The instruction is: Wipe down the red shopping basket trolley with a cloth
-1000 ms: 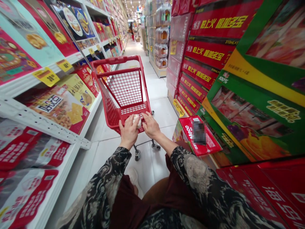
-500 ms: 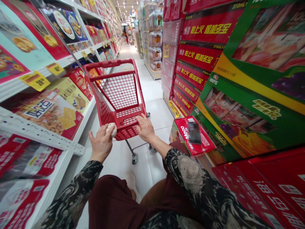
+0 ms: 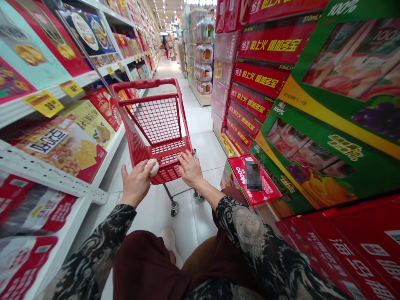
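Two hands show, one left hand (image 3: 136, 185) and one right hand (image 3: 190, 168), both on one red shopping cart (image 3: 146, 84), with one white lump (image 3: 152, 166) at the left fingers. The cart shows three casters (image 3: 174, 208). Nearby are two large yellow price tags (image 3: 43, 103), one red box (image 3: 253, 177), two big green juice cartons (image 3: 315, 158) and, far off, one person (image 3: 164, 43).

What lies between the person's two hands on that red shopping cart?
In the head view, the red wire end of the shopping cart's basket lies between the left hand and the right hand, with a small white object held by the left hand.
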The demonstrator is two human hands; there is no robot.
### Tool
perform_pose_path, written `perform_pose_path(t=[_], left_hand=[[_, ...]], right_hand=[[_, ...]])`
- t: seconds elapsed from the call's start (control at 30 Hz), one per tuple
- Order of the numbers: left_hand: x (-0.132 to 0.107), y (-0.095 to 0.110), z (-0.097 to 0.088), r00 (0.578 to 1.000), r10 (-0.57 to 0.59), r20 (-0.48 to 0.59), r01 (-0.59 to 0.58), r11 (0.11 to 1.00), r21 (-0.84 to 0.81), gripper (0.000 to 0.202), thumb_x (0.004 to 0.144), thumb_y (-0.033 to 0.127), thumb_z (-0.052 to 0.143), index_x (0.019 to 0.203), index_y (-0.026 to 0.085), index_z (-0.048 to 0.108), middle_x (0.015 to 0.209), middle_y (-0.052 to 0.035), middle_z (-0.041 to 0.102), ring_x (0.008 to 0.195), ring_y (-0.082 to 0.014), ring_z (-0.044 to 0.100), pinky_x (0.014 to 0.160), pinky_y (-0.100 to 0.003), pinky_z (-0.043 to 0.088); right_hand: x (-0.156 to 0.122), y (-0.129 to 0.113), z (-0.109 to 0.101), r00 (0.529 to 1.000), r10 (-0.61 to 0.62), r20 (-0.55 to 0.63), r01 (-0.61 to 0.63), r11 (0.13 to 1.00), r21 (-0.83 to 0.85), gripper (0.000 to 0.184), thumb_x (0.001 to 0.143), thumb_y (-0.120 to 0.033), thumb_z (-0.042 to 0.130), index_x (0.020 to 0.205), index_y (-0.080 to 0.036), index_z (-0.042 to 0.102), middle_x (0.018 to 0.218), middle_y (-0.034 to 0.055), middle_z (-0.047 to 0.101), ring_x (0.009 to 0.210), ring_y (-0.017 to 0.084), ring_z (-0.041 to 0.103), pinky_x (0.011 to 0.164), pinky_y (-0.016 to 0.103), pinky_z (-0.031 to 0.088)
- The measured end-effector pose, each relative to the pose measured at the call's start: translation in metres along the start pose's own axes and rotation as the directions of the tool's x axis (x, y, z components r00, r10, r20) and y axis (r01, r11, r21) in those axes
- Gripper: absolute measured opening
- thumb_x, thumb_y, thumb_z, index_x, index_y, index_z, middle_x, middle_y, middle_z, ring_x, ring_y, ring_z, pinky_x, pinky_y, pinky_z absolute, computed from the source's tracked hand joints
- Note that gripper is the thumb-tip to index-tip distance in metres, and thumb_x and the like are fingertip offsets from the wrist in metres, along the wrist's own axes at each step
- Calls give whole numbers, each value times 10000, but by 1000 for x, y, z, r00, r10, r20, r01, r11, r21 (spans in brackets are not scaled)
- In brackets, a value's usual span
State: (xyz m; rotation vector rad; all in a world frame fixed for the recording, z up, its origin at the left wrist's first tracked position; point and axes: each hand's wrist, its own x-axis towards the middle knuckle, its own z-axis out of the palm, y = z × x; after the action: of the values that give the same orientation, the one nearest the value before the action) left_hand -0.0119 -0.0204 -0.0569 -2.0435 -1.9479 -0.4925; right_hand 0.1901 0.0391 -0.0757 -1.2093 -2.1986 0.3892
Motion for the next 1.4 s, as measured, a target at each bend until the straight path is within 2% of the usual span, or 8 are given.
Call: perform_pose_path(t=[0.1,0.3,0.5,0.73,0.93,1.13,1.23,1.4], left_hand=[[1,-6,-4,998,-41,50,41,999,-5,451,837,160,391,1254,240,542,1231,-125,613,1089,-261,571,1073,-629,147],[4,7,-3,995,-80,64,81,996,-20,412,824,185,410,1200,214,577,1107,-115,658,1014,-259,586,1037,-609,230],[3,26,-7,997,-44,61,46,998,-30,418,814,160,401,1189,199,583,1081,-116,662,1007,-261,587,1025,-581,252],[-2,45,-9,996,61,58,-57,996,-70,433,797,126,423,1194,200,579,1180,-127,637,1073,-256,581,1021,-525,288],[-15,33,-8,990,118,-82,-121,992,-37,434,836,135,418,1233,237,561,1340,-136,543,1183,-240,539,1106,-544,127],[-19,43,1,977,184,-104,-187,982,-20,380,882,166,416,1212,248,587,1315,-123,571,1209,-228,527,1121,-508,122],[-20,43,0,969,226,-100,-229,973,-20,395,894,156,402,1238,252,570,1319,-112,570,1218,-221,521,1127,-491,109],[-24,16,-12,970,231,-82,-232,973,-11,424,905,153,387,1274,290,542,1337,-95,557,1226,-202,518,1137,-486,62]], right_hand=[[1,-3,2,1000,11,2,-12,1000,29,437,901,-249,440,1335,-207,473,1475,63,394,1425,215,203,1128,530,208],[1,3,1,1000,10,-20,-10,999,44,434,891,-245,458,1322,-208,489,1467,59,407,1426,223,205,1132,523,199],[2,17,-9,999,27,-28,-26,999,46,445,894,-242,457,1337,-200,474,1472,66,400,1427,224,204,1138,533,170],[6,33,-19,997,60,-47,-59,998,27,428,915,-262,433,1331,-175,477,1468,78,403,1423,227,219,1135,545,174],[3,22,-22,987,113,-111,-115,993,-8,450,906,-236,443,1345,-139,461,1500,115,339,1430,247,197,1142,554,123],[-12,-8,-5,997,-47,-61,48,998,26,380,917,-245,432,1277,-182,539,1411,100,480,1390,250,294,1121,578,147],[-12,-6,-2,996,-66,-65,68,998,20,361,921,-234,424,1254,-196,559,1384,83,514,1385,249,304,1118,593,123],[-2,7,-5,996,-49,-73,50,999,9,356,923,-232,416,1247,-197,560,1388,73,510,1387,237,303,1124,587,106]])
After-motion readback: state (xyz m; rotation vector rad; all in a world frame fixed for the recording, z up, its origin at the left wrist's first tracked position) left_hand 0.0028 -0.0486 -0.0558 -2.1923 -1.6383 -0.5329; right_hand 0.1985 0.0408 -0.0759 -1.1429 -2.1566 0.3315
